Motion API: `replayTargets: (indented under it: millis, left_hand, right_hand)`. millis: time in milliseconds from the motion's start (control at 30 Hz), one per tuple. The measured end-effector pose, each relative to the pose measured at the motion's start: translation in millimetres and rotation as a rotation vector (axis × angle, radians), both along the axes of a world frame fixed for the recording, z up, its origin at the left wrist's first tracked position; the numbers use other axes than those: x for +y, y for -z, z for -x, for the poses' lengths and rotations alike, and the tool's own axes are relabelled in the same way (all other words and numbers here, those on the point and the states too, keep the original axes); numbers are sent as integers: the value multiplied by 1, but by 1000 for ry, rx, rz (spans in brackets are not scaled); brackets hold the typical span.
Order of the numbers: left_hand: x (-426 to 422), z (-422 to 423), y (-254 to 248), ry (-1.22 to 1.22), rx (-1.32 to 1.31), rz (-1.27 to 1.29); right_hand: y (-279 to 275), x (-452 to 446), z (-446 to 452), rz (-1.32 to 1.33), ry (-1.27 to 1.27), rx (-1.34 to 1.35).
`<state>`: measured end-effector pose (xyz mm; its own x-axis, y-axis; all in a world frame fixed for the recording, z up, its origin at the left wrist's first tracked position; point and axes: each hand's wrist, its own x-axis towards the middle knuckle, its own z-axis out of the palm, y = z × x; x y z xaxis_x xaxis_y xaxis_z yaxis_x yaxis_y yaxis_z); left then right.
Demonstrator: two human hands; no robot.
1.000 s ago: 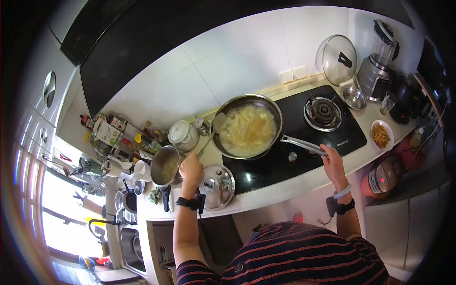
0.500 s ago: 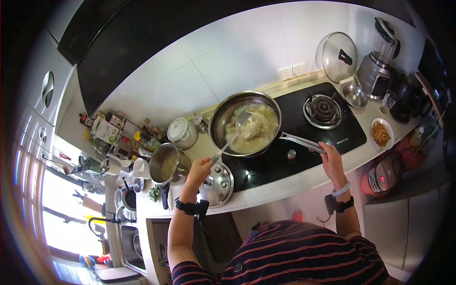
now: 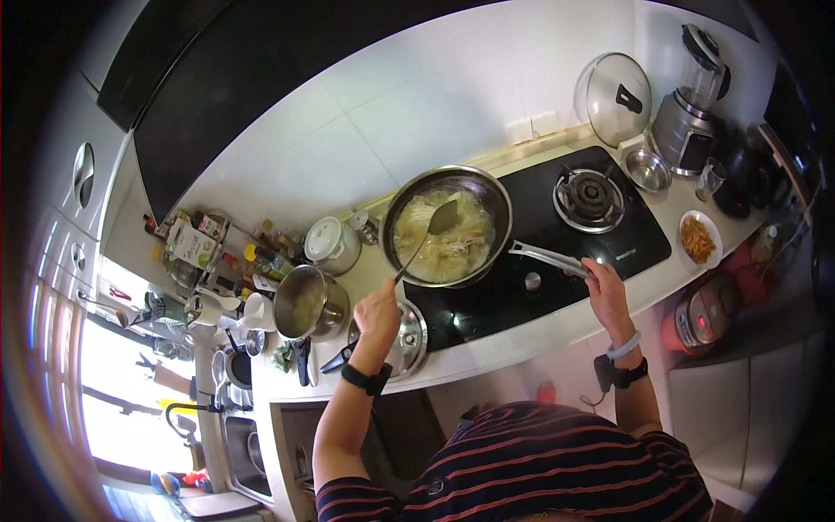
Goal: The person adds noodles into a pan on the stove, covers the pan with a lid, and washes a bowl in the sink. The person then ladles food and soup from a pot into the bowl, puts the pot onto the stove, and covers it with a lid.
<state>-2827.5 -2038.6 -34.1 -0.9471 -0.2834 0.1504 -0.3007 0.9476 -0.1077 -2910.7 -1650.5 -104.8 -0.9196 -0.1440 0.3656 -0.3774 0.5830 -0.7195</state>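
My left hand [image 3: 377, 315] is closed around the handle of a spatula [image 3: 444, 217], whose head lies over the pale, shredded food [image 3: 448, 248] in the pan. The wide frying pan [image 3: 502, 204] rests on the left side of the black stove. My right hand [image 3: 604, 291] grips the end of the long metal pan handle [image 3: 548, 256]. Below my left hand, a steel pressure-cooker lid [image 3: 412, 339] lies on the counter, partly hidden by the hand and wrist. Left of that hand stands a steel pot [image 3: 330, 317] with pale contents.
The right burner [image 3: 591, 200] is bare. Behind it a glass lid [image 3: 613, 113] leans on the wall, beside a blender [image 3: 687, 130]. A metal bowl [image 3: 648, 170] and a plate of brownish food [image 3: 698, 241] are at the right. A white lidded pot [image 3: 333, 245] and bottles stand left.
The spatula has swept through the food, first rightward from the pan's left rim, and its head is now turned over. The shredded food is spread differently. My right hand has stayed on the handle.
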Motion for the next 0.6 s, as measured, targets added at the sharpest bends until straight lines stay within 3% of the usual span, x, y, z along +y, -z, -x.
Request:
replayTargets:
  millis: [300,433,600]
  left_hand:
    - [-11,-48,-47,126,96,36]
    - [-7,-52,-21,214,111,55]
    - [-3,-34,-3,118,42,61]
  right_hand:
    - [-2,-2,1,-9,7,-8]
    - [-1,-1,1,2,-13,13]
    - [-2,0,1,-40,1,-15]
